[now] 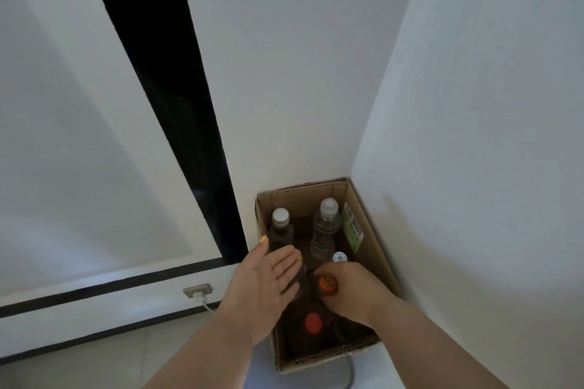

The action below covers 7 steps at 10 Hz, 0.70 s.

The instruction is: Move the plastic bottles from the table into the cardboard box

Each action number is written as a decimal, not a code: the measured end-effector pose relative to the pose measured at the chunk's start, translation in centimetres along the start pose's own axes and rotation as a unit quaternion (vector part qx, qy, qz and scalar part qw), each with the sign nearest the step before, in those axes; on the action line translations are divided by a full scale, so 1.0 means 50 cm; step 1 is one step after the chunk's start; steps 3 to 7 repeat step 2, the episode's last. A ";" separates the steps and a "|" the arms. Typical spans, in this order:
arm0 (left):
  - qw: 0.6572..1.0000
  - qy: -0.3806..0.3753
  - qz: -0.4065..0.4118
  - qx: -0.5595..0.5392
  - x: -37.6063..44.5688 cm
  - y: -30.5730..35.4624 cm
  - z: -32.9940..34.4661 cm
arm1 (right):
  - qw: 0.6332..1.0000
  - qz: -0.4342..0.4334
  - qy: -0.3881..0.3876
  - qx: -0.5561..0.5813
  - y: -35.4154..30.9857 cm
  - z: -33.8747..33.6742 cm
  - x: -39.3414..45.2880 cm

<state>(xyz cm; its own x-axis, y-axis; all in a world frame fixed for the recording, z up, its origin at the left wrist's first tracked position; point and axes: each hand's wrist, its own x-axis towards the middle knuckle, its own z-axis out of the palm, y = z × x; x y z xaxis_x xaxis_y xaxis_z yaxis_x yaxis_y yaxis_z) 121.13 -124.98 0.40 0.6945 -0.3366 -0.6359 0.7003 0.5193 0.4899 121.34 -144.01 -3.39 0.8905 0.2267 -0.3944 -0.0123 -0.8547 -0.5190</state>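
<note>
Box: the open brown cardboard box [369, 232] sits on the floor in a corner, its far and right walls against the white walls [474, 104].
Bottles inside: several stand upright, so their long axes are vertical; a clear plastic bottle with a white cap [280, 224] at far left, a taller clear plastic bottle with a clear cap [325, 230] at far right, a red-capped bottle [313, 324] near the near wall.
Bottle in hand: the orange-capped plastic bottle [328, 283] stands upright in the middle of the box, neck up.
Right hand: the right hand [354, 290] is curled around that bottle's neck and shoulder, just right of the cap.
Left hand: the left hand [268, 278] is flat and open, palm facing right, holding nothing, at the left wall of the box beside a dark bottle.
Key relation: the orange-capped bottle lies directly under the right hand and just right of the left palm.
Judgement: it looks to be settling into its slot; release needs a straight upward withdrawal.
Table: not in view.
</note>
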 end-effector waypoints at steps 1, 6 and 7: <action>1.000 -0.006 0.013 -0.005 -0.002 0.000 -0.003 | 0.999 -0.011 0.031 0.025 -0.009 -0.014 -0.014; 0.999 -0.012 0.035 0.003 -0.016 0.007 0.002 | 0.993 0.011 0.080 0.086 -0.023 -0.034 -0.034; 0.999 -0.012 0.035 0.003 -0.016 0.007 0.002 | 0.993 0.011 0.080 0.086 -0.023 -0.034 -0.034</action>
